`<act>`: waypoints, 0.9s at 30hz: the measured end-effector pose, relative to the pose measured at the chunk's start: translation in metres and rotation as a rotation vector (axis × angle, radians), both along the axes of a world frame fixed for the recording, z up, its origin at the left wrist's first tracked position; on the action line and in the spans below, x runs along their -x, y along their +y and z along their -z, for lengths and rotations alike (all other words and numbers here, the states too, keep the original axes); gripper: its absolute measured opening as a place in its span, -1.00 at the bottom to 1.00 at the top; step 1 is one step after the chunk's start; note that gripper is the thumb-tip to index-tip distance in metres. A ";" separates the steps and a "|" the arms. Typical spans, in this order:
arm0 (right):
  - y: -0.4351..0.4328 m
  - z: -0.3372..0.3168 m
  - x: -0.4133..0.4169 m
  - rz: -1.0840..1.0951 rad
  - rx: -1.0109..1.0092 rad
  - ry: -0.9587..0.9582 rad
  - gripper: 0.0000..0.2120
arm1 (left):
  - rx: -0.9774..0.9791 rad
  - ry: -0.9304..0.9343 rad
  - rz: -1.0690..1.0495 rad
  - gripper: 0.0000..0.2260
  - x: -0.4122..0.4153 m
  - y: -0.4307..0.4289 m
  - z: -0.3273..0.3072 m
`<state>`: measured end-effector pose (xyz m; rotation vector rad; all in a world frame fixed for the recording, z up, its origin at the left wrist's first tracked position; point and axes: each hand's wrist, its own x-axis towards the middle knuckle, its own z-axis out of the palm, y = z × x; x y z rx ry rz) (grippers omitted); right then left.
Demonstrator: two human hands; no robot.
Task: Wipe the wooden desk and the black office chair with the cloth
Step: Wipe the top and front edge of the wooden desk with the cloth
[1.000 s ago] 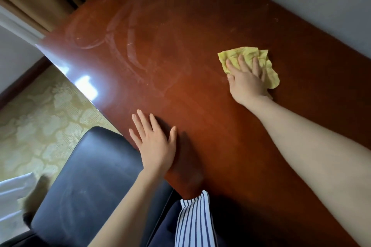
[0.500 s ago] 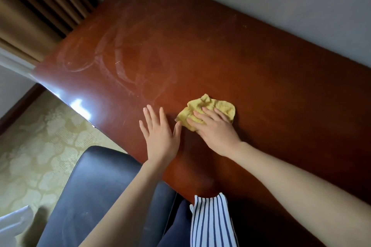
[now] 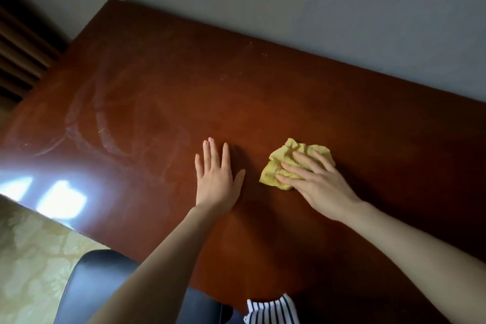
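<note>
The left hand point(image 3: 217, 181) lies flat on the worktop point(image 3: 263, 97), palm down, its fingers point(image 3: 214, 155) straight and close together with the thumb held out, holding nothing. The right hand point(image 3: 319, 187) presses a crumpled yellow cloth point(image 3: 289, 151) onto the wood just beside it, fingers point(image 3: 292, 168) spread and nearly straight across the cloth. Both forearms reach in from the near edge. Pale wipe streaks mark the worktop's left part. A black chair point(image 3: 86, 284) stands at the lower left.

The lone head view (wide-angle, tilted sideways) looks forward and down from close above the table point(image 3: 263, 102), wall point(image 3: 315, 2) beyond, chair point(image 3: 86, 287) at the lower edge.
</note>
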<state>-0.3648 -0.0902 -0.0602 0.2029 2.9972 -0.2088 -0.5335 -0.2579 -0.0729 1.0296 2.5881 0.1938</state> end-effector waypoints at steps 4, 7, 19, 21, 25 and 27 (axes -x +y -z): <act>0.039 0.002 0.009 0.158 -0.037 -0.003 -0.52 | -0.025 0.055 0.075 -0.38 0.017 0.039 0.010; 0.060 0.009 0.024 0.255 0.015 0.048 -0.52 | -0.043 0.094 0.099 -0.39 0.031 0.062 0.017; 0.156 0.038 0.153 0.470 0.140 0.160 -0.60 | -0.242 0.095 -0.042 -0.43 0.060 0.087 0.035; 0.165 0.043 0.179 0.470 0.130 0.167 -0.60 | -0.253 0.084 -0.044 -0.44 0.062 0.087 0.036; 0.171 0.047 0.232 0.453 0.137 0.152 -0.60 | -0.264 0.075 -0.045 -0.46 0.062 0.087 0.035; 0.170 0.049 0.258 0.418 0.122 0.151 -0.60 | -0.274 0.060 -0.050 -0.46 0.064 0.088 0.037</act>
